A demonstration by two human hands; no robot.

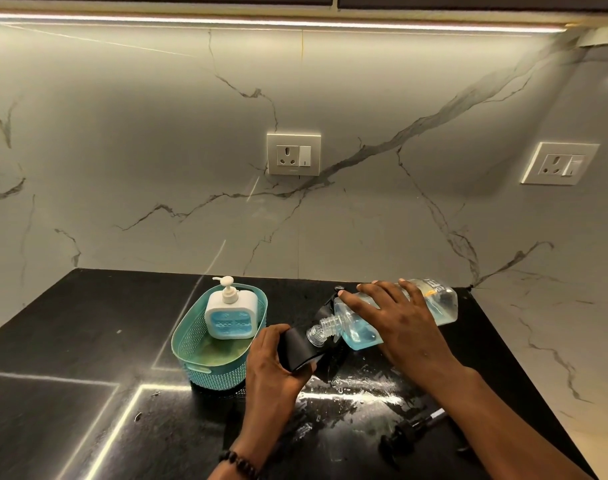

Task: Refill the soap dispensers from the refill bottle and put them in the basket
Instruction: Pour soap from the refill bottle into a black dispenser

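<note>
Glossy black surface (70, 393), wet and streaky around 5 o'clock, with bright light reflections. Behind it, a grey marble-look wall (122, 150) with dark veins. 2 cream socket plates: one dead center (293, 154), another at 3 o'clock (559, 163). LED strip (261, 23) glowing under the cabinets at 12.

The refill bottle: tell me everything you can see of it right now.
The refill bottle is clear plastic with squarish sides and a threaded neck, cap off. Pale blue liquid pools toward its lower end. It is tipped nearly flat, mouth pointing left and down into the black dispenser. The right hand grips its body from above; the left hand holds the dispenser. A printed label shows near its base.
</note>
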